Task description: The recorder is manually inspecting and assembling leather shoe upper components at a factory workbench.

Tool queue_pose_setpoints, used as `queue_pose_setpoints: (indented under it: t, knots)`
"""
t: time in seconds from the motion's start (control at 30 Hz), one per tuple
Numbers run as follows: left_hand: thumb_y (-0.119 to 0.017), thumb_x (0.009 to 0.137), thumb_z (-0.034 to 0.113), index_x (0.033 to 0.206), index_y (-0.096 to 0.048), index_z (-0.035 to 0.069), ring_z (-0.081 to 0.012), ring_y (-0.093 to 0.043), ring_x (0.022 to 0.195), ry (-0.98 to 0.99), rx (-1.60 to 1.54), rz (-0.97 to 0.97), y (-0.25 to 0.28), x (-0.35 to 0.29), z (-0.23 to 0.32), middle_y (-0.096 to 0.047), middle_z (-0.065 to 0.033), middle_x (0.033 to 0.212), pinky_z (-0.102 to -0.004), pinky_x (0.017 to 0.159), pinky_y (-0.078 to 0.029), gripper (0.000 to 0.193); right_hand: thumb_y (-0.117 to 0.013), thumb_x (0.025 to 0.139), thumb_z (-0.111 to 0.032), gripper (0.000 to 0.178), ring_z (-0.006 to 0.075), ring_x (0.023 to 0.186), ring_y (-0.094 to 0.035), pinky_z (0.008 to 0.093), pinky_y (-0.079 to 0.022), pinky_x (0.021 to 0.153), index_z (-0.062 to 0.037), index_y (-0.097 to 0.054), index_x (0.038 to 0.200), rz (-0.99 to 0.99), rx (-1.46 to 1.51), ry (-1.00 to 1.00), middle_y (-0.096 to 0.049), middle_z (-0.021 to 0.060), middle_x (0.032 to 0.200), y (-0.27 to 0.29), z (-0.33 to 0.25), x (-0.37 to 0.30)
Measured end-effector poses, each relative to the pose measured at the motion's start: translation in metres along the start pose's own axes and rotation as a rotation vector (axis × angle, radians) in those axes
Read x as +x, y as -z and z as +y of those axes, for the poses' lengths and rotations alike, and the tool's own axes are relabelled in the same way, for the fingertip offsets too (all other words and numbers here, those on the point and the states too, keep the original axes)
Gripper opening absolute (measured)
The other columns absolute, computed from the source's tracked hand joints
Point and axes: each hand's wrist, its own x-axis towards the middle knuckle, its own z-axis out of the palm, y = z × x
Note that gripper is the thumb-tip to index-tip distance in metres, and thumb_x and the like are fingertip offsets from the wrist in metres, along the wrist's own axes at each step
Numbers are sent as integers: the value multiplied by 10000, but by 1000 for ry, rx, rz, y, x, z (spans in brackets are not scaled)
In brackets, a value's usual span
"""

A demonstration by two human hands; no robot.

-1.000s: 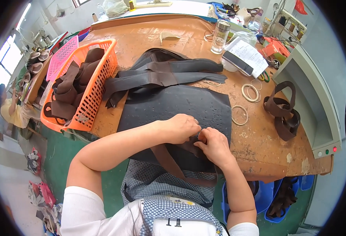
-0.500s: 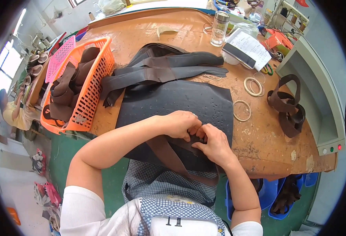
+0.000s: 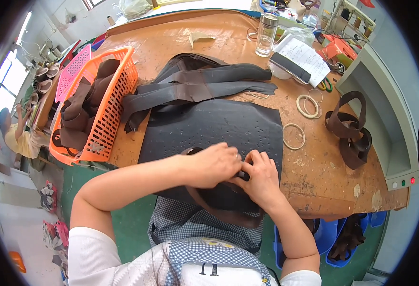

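A long brown leather-like strip (image 3: pixel 235 217) curves over the near edge of a black sheet (image 3: pixel 209 125) and hangs toward my lap. My left hand (image 3: pixel 214 165) is closed on the strip, fingertips pressed down and partly hidden by its own back. Right beside it, my right hand (image 3: pixel 262 177) pinches a dark folded part of the strip between thumb and fingers. The two hands almost touch. Behind my left hand, a bit of the strip's loop shows.
Left stands an orange basket (image 3: pixel 105 121) of brown strips. Long dark strips (image 3: pixel 195 82) lie beyond the sheet. On the right are cream rings (image 3: pixel 293 136), brown strip loops (image 3: pixel 350 125), a phone (image 3: pixel 290 67), a glass bottle (image 3: pixel 266 35) and a grey machine housing (image 3: pixel 385 109). Blue bins (image 3: pixel 331 238) sit below.
My left hand has turned over and shifted nearer to me, its back now upward. The strip has bent into a rounder loop. My right hand has moved slightly nearer.
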Motion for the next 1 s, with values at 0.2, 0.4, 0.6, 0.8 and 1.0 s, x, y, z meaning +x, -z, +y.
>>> queue_pose_setpoints:
  t: [0.2, 0.4, 0.6, 0.8, 1.0]
  knots:
    - [-801, 731, 153, 905, -607, 28, -263, -545, 974, 225, -315, -47, 4, -2, -10, -592, -78, 939, -395, 851, -453, 289, -835, 708, -197, 257, 242, 928, -568, 378, -454, 792, -100, -721, 917, 105, 36, 150, -578, 42, 922, -6, 1, -4]
    - [-863, 675, 184, 858, -643, 58, -276, -527, 996, 272, -312, -81, -10, 7, -14, -583, -79, 976, -391, 869, -461, 313, -819, 719, -124, 225, 272, 900, -584, 387, -501, 762, -54, -701, 897, -30, 244, -47, -577, 68, 876, -7, 9, -6]
    - [-854, 648, 131, 789, -692, 52, -273, -512, 1040, 230, -325, -25, -13, 6, -4, -589, -76, 1032, -378, 923, -463, 230, -844, 693, -150, 273, 259, 953, -588, 378, -510, 821, -54, -721, 917, -65, 289, 29, -582, 74, 930, 4, 6, -9]
    - [-848, 636, 107, 714, -677, 24, -268, -509, 1087, 296, -480, -6, 0, 4, 8, -592, -70, 1077, -368, 944, -470, 205, -862, 674, -194, 316, 241, 994, -572, 362, -497, 865, -93, -756, 954, -116, 178, 31, -584, 62, 978, 4, 6, -8]
    - [-843, 691, 157, 856, -691, 34, -287, -561, 1088, 398, -360, -3, -6, 0, 13, -586, -94, 1070, -408, 903, -508, 256, -840, 715, -177, 244, 232, 836, -615, 363, -518, 745, -80, -754, 921, 78, 191, 20, -591, 56, 893, -10, 9, -16]
